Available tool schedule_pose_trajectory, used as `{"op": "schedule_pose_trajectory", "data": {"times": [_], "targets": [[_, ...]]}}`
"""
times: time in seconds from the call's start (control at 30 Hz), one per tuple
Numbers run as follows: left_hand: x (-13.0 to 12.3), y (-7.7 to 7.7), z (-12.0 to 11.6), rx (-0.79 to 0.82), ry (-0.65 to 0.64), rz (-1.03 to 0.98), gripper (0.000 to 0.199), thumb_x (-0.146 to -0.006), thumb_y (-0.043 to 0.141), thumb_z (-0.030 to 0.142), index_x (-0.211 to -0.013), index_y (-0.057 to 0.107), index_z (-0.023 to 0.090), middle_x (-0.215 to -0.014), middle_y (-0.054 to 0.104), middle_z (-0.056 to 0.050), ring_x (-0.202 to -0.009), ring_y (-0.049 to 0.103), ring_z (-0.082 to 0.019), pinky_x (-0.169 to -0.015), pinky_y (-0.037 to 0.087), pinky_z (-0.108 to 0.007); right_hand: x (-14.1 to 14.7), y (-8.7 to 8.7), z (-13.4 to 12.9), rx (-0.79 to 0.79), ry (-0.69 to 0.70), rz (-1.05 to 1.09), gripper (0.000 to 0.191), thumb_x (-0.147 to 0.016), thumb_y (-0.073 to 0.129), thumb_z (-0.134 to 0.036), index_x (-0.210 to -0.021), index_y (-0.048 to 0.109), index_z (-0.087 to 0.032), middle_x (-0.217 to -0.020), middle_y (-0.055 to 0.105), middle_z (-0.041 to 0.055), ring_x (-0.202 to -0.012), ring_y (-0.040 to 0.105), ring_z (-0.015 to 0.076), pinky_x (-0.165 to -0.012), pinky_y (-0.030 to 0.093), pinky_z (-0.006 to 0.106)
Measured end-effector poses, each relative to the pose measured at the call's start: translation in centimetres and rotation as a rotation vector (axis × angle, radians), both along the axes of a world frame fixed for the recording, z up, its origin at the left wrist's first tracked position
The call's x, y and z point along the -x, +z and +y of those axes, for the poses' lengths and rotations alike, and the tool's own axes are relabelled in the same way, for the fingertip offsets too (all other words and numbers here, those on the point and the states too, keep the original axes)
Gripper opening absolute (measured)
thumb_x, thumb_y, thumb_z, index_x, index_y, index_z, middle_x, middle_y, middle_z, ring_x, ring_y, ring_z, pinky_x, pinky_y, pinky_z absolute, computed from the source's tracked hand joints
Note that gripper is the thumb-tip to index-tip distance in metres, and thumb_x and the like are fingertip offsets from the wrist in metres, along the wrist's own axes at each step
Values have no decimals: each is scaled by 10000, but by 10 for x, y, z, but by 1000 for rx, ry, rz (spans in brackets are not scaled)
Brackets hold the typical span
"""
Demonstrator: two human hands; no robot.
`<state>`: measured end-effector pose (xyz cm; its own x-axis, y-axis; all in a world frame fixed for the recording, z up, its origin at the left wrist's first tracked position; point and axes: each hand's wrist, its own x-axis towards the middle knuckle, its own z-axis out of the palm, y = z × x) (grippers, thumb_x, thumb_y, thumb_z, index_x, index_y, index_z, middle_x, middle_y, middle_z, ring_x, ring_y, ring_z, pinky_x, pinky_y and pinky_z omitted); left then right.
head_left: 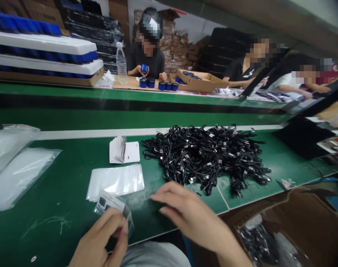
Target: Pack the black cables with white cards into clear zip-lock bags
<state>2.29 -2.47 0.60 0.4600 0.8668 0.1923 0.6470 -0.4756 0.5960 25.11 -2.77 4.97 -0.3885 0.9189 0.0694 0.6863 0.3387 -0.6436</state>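
Observation:
My left hand [105,237] pinches a small clear plastic bag [128,218] with a printed leaflet [111,202] inside, just above the table's front edge. To its right, my right hand [182,209] has its fingers apart and holds nothing. Behind the held bag lies a stack of flat clear bags [116,180]. Farther back is a fanned pile of white leaflets [124,151]. A large heap of coiled black cables [202,155] spreads beyond my right hand.
Plastic packs [24,174] lie at the left on the green table [60,226]. An open cardboard box [297,215] with bagged items stands low at the right. Across a raised shelf, several people work near blue jars [151,83], a bottle [121,63] and a carton [196,83].

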Motion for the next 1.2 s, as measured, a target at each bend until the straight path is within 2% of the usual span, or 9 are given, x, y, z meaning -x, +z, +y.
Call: {"op": "schedule_pose_trajectory", "data": {"times": [0.17, 0.27, 0.37, 0.5, 0.57, 0.63, 0.77, 1.07, 1.2], "targets": [[-8, -5, 10, 83, 26, 53, 196, -886, 392, 266, -699, 445, 239, -684, 533, 67, -538, 568, -69, -528, 450, -140, -54, -12, 10, -335, -153, -507, 288, -801, 534, 9, -937, 693, -189, -972, 537, 120, -852, 499, 250, -706, 447, 388], [-12, -6, 11, 99, 46, 58, 202, -886, 381, 264, -694, 437, 237, -682, 528, 67, -512, 554, -69, -518, 449, -156, -65, -26, 19, -399, -124, -401, 209, -817, 549, -38, -828, 683, -198, -930, 551, 97, -833, 510, 237, -690, 449, 370], [-13, -5, 10, 96, 68, 50, 207, -886, 377, 253, -688, 435, 234, -682, 523, 61, -513, 547, -76, -513, 446, -170, -61, -26, 19, -459, -235, -53, 168, -851, 520, -79, -912, 600, -213, -1042, 575, 85, -1000, 511, 245, -842, 425, 411], [-13, -4, 8, 82, 92, 40, 219, -899, 365, 259, -693, 434, 232, -671, 502, 56, -486, 521, -81, -487, 431, -185, -27, -17, 3, -176, -393, 493, 106, -926, 448, -173, -982, 505, -244, -871, 612, 4, -817, 581, 153, -752, 457, 284], [-13, -5, 8, 65, 95, 23, 201, -900, 366, 257, -719, 447, 232, -706, 507, 44, -512, 531, -86, -502, 444, -190, 0, -15, -6, 146, -210, 605, 152, -951, 399, -214, -1018, 533, -241, -700, 562, -42, -587, 537, 110, -609, 453, 228], [-11, -7, 8, 38, 98, 4, 159, -888, 369, 237, -768, 473, 230, -797, 529, 15, -592, 572, -98, -550, 477, -200, 25, -16, -11, 328, -28, 573, 189, -937, 421, -209, -999, 599, -225, -721, 572, -30, -663, 551, 120, -653, 446, 224], [-3, -13, 7, -13, 117, 26, 136, -852, 375, 188, -821, 503, 220, -1032, 532, -59, -784, 632, -130, -666, 524, -240, 52, -26, -10, 338, -7, 483, 288, -939, 376, -183, -1070, 630, -209, -824, 598, 14, -780, 558, 151, -717, 435, 244], [3, -11, -2, -36, 163, 16, 109, -889, 418, 253, -841, 516, 246, -1228, 516, -66, -1123, 551, -171, -850, 500, -262, 54, -25, -10, 268, -51, 220, 326, -901, 395, -152, -1164, 588, -134, -864, 556, 70, -790, 562, 182, -737, 457, 288], [2, -6, -4, -146, 122, 75, 86, -869, 422, 208, -836, 495, 238, -1264, 469, -86, -1156, 514, -192, -852, 493, -285, 44, -17, -8, 359, 107, 321, 470, -782, 498, -72, -1242, 519, -165, -939, 543, 54, -829, 543, 164, -744, 463, 254]]}}
